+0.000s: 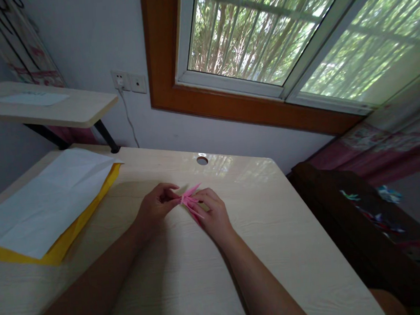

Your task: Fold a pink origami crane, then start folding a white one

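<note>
A small pink folded paper piece [189, 198] with pointed tips lies between my two hands on the pale wooden desk [275, 230]. My left hand [156, 205] pinches its left side with thumb and fingers. My right hand [211, 215] holds its right side, fingers curled over it and covering part of the paper. Both forearms reach in from the bottom edge.
A white sheet [48, 201] lies over yellow paper [61, 246] at the desk's left. A cable hole [202, 160] sits near the far edge. A raised shelf [43, 106] stands at the back left. A dark box [366, 227] with small coloured pieces stands to the right, below a window [276, 29].
</note>
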### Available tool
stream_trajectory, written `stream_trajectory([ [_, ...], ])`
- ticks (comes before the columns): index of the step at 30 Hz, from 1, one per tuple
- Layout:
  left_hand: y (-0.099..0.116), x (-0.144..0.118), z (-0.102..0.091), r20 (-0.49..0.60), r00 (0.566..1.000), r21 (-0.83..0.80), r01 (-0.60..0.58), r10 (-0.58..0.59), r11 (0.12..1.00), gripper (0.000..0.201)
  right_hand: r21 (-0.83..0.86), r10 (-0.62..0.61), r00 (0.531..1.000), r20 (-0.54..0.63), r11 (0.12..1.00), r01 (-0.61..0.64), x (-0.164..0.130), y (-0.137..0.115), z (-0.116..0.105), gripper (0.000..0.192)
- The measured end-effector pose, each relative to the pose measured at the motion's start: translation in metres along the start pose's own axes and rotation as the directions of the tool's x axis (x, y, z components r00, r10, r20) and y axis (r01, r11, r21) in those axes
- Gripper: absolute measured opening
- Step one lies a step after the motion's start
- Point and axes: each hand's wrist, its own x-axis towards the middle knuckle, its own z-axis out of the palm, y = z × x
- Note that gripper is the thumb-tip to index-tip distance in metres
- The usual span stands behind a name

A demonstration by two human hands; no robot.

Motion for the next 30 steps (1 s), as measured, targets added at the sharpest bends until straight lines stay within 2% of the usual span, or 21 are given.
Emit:
stream_trajectory([
  [11, -0.001, 0.001, 0.009, -0.028, 1.000, -0.135, -0.016, 0.012, 0.991, 0.050, 0.109, 0.070, 0.997, 0.042, 0.991, -0.074, 0.003, -0.006, 0.001, 0.009],
  [22, -0.003, -0.003, 0.005, 0.005, 1.000, -0.045, -0.014, 0.014, 0.999, 0.035, 0.075, 0.048, 0.997, 0.066, 0.996, -0.053, 0.000, -0.007, 0.003, 0.012],
  [30, 0.001, -0.006, 0.005, 0.025, 0.998, 0.012, -0.063, 0.063, 0.998, 0.025, 0.102, 0.038, 0.998, 0.042, 0.994, -0.042, 0.001, -0.012, 0.003, 0.009],
])
